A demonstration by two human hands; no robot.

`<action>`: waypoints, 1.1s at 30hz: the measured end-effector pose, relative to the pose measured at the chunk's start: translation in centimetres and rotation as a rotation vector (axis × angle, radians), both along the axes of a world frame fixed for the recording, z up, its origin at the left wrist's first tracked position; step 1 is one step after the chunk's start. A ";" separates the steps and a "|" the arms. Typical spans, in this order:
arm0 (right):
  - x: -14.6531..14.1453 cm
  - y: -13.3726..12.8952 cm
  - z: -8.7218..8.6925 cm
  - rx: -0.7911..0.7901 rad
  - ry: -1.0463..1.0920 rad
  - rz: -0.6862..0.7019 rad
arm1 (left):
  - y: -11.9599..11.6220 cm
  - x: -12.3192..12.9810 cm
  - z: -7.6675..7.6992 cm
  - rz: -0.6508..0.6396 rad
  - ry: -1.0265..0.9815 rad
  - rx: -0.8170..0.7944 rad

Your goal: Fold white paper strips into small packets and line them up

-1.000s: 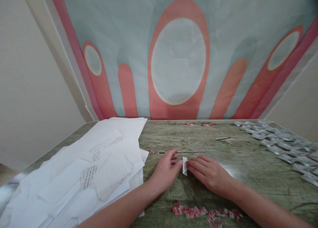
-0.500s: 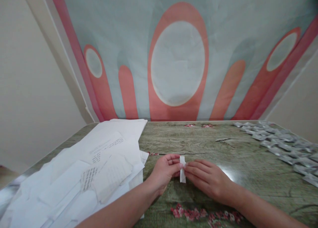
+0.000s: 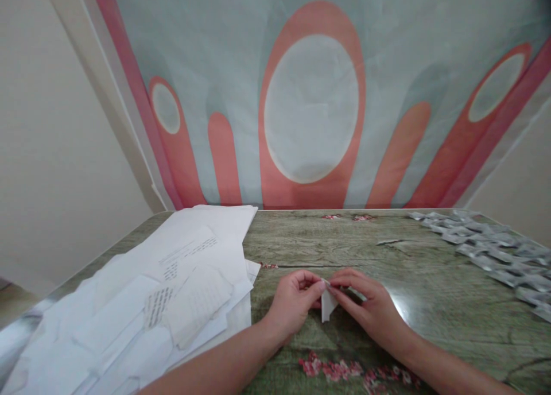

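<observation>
A small folded strip of white paper [image 3: 328,306] is held between my two hands, just above the table. My left hand [image 3: 295,300] pinches its upper left side between thumb and fingers. From the other side, my right hand [image 3: 368,300] grips the top of the strip with thumb and fingertips. The strip's lower part hangs below the fingertips, and its upper end is mostly hidden by them.
A loose pile of white papers [image 3: 116,309], some printed, covers the table's left side. Rows of folded silvery-grey paper pieces [image 3: 495,246] lie at the far right. The wood-patterned table [image 3: 310,243] meets a patterned backdrop [image 3: 241,50] at its back edge.
The paper strip, earlier upright and narrow, is now folded over at the top with a slanted flap. My right fingers have moved up to its top, and the view has shifted slightly.
</observation>
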State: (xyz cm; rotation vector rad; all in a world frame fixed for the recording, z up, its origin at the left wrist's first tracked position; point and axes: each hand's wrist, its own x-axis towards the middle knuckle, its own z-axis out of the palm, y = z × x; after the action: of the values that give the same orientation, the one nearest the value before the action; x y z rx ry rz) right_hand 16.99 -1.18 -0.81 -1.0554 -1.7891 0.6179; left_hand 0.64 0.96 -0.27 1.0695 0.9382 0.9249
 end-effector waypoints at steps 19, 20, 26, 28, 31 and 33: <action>1.2 0.3 -0.3 0.520 -0.597 0.010 | 0.2 -0.3 0.1 -0.054 -0.054 -0.051; 1.2 0.2 -0.2 0.543 -0.627 0.005 | 0.2 -0.3 0.1 -0.053 -0.049 -0.051; 1.0 0.0 0.0 0.582 -0.646 0.036 | 0.1 -0.4 0.4 -0.035 -0.015 -0.060; 0.9 -0.1 -0.1 0.489 -0.551 0.040 | 0.1 -0.4 0.2 -0.029 -0.036 -0.054; 0.5 -0.2 -0.2 0.257 -0.293 0.014 | 0.0 -0.2 -0.1 -0.021 -0.050 -0.007; 0.2 -0.3 0.0 0.106 -0.149 0.003 | -0.1 -0.1 -0.1 -0.009 -0.016 0.044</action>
State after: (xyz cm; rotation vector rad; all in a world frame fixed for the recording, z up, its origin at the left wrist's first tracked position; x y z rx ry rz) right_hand 17.20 -1.49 -0.80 -1.0492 -1.9302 0.4509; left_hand 0.57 0.86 -0.35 1.1009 0.9024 0.9489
